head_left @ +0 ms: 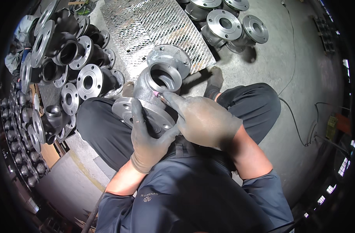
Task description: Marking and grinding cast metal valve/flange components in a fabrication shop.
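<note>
A grey cast-metal valve body point(144, 87) with flanged ends stands between my knees, its round threaded-looking opening facing up. My left hand point(148, 141), in a grey-stained glove, grips the near flange point(125, 109), with one finger stretched over its face and the thumb reaching toward my other hand. My gloved right hand point(204, 118) is closed around a slim rotary grinding tool. Its small pink grinding stone point(157, 94) touches or nearly touches the body just below the opening's rim. Most of the tool is hidden in my fingers.
Several similar flanged valve bodies point(90, 81) are stacked at the left, with more point(224, 24) at the far right. A textured metal plate point(154, 29) lies ahead, its edge near my foot point(214, 79). Black cable point(294, 124) runs over the floor at the right.
</note>
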The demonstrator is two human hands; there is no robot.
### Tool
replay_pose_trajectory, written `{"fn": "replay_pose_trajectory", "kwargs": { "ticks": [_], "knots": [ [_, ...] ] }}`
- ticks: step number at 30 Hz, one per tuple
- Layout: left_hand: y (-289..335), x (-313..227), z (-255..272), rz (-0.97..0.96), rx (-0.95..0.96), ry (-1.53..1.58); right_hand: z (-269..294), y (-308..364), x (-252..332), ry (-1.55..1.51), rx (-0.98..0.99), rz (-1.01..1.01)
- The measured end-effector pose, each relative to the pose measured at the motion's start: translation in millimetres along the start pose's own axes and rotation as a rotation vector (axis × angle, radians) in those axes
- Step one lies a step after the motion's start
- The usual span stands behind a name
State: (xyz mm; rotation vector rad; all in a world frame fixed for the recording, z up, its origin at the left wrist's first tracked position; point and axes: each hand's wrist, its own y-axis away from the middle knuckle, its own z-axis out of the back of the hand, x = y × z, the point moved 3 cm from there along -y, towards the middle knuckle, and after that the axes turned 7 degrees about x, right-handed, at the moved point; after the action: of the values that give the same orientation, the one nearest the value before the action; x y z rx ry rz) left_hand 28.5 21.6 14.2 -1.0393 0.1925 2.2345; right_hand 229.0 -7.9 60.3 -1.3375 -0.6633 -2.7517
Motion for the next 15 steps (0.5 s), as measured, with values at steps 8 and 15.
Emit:
{"fn": "replay_pose_trajectory", "kwargs": {
  "ticks": [8, 15],
  "knots": [
    [0.3, -0.3, 0.0, 0.015, 0.0, -0.002, 2.9, -0.1, 3.0, 0.064, -0.002, -0.001],
    [1.9, 1.9, -1.2, 0.032, -0.004, 0.017, -4.5, -1.7, 2.2, 0.06, -0.017, 0.005]
  ]
}}
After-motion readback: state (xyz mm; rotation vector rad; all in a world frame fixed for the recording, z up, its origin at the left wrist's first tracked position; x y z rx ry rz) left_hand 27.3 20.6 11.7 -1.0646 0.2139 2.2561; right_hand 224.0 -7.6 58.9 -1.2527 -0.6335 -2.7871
